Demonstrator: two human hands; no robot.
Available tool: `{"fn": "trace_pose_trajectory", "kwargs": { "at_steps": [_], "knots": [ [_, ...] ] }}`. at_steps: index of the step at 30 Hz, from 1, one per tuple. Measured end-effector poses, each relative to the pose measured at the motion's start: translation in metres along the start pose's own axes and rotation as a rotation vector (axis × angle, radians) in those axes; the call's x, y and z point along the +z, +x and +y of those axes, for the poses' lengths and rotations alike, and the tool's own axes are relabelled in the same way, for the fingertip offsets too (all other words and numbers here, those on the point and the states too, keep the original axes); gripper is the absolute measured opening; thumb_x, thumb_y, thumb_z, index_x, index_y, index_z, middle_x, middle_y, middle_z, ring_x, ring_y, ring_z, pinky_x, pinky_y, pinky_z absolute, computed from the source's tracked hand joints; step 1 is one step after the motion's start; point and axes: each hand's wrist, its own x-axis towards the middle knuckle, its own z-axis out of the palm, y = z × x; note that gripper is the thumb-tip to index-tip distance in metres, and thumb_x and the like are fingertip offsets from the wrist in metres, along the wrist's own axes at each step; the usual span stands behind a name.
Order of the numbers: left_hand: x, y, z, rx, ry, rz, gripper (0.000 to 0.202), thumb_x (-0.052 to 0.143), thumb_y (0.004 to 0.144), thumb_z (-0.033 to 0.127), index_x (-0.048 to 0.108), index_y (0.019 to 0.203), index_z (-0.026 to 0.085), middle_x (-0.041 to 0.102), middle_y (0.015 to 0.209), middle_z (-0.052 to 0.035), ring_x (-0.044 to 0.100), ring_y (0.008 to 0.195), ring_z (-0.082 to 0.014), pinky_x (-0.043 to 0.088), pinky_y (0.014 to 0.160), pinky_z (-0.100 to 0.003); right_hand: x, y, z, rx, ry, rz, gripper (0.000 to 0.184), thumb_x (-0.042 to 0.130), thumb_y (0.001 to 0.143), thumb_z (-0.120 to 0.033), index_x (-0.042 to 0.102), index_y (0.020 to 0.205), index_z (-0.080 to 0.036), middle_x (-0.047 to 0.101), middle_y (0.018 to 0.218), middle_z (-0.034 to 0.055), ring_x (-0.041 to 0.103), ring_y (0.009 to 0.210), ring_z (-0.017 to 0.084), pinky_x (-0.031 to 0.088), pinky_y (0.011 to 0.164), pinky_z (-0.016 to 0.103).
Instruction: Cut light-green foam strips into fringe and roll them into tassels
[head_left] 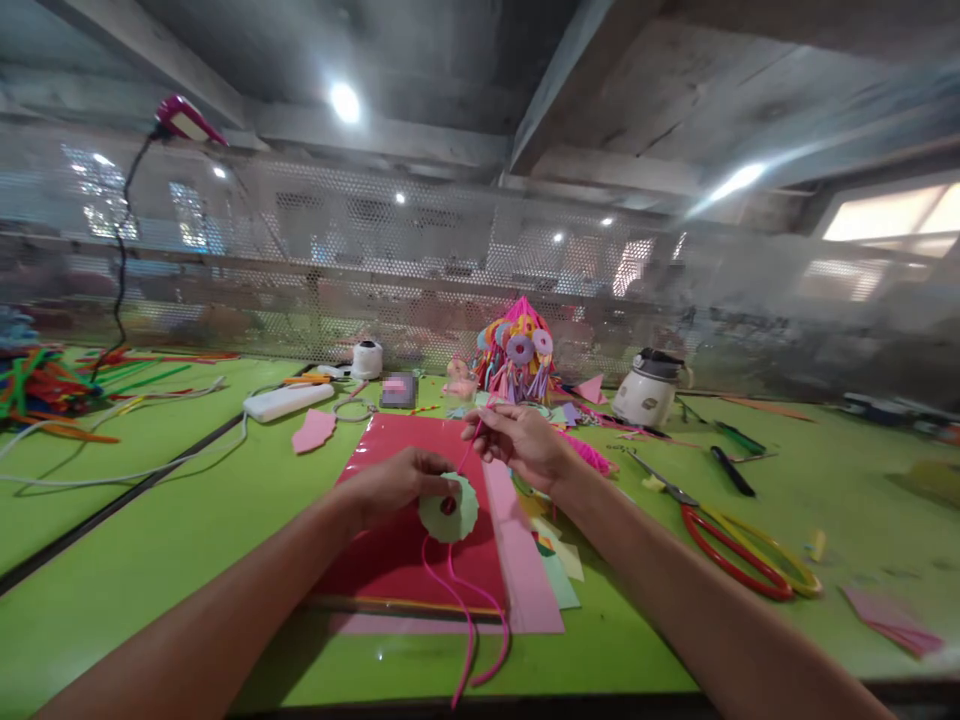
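My left hand (pixel 409 478) pinches a pale green paper ring (pixel 461 518) with a scalloped edge and a hole in its middle. Pink yarn (pixel 469 640) hangs below the ring in two strands that trail over the table edge side. Up and to the right, my right hand (pixel 517 440) is closed on the upper part of the same pink yarn, which runs slanting down to the ring. Both hands are above a red paper stack (pixel 405 560) in a shiny cover, with a pink sheet (pixel 529 570) showing beneath it.
Scissors (pixel 739 550) with red and yellow handles lie at right, near a black-handled tool (pixel 733 471). Behind stand a colourful tasselled paper ornament (pixel 519 350) and a white kettle (pixel 645 395). A white power strip (pixel 289 402) and pink paper scrap (pixel 313 431) lie left.
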Motion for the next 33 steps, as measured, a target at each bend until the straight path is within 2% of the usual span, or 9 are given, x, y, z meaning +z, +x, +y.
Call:
{"fn": "trace_pose_trajectory", "kwargs": {
  "at_steps": [5,13,16,21,27,33],
  "knots": [
    [0.002,-0.002,0.001,-0.055,-0.098,0.028,0.023,0.071,0.062,0.021,0.066,0.083,0.014,0.064,0.066,-0.0025,0.054,0.055,-0.0112,0.040,0.057,-0.024,0.003,-0.003,0.002,0.001,-0.012,0.009,0.013,0.055,0.082,-0.020,0.062,0.075,-0.011,0.067,0.064,0.0055,0.060,0.050,0.009,0.044,0.045,0.018],
    [0.009,-0.002,0.008,-0.047,-0.246,0.102,0.025,0.063,0.072,0.032,0.068,0.078,0.009,0.065,0.072,-0.0078,0.057,0.060,-0.0136,0.044,0.059,-0.025,0.006,0.001,0.009,-0.014,0.022,-0.003,0.015,0.056,0.081,-0.021,0.062,0.072,-0.011,0.067,0.064,0.0060,0.061,0.055,0.012,0.048,0.054,0.024],
    [0.010,-0.001,0.007,-0.076,-0.300,0.109,0.024,0.065,0.070,0.032,0.068,0.079,0.010,0.066,0.074,-0.0075,0.058,0.060,-0.0138,0.044,0.059,-0.026,0.007,0.001,0.011,-0.015,0.034,-0.004,0.014,0.054,0.081,-0.019,0.062,0.072,-0.012,0.067,0.065,0.0059,0.061,0.055,0.012,0.049,0.055,0.024],
    [0.010,0.001,0.003,-0.064,-0.229,0.083,0.020,0.073,0.061,0.028,0.066,0.068,0.010,0.063,0.059,-0.0041,0.054,0.050,-0.0117,0.042,0.055,-0.026,0.009,0.004,0.012,-0.010,0.066,-0.003,0.016,0.052,0.083,-0.018,0.062,0.073,-0.012,0.067,0.065,0.0060,0.062,0.054,0.012,0.049,0.053,0.024],
    [0.008,0.002,0.005,-0.103,-0.119,0.265,0.016,0.074,0.056,0.022,0.066,0.062,0.009,0.062,0.054,-0.0045,0.053,0.045,-0.0128,0.041,0.049,-0.027,-0.002,0.014,0.018,-0.002,0.094,0.071,0.017,0.052,0.084,-0.016,0.063,0.072,-0.012,0.068,0.064,0.0062,0.063,0.055,0.011,0.051,0.053,0.021],
    [0.004,0.004,0.000,-0.087,-0.106,0.236,0.010,0.071,0.056,0.018,0.067,0.058,0.009,0.064,0.053,-0.0067,0.055,0.046,-0.0137,0.042,0.049,-0.026,-0.014,0.021,0.024,0.054,0.089,0.124,0.017,0.054,0.083,-0.015,0.063,0.069,-0.012,0.069,0.063,0.0075,0.064,0.056,0.012,0.053,0.053,0.021]
  ]
}}
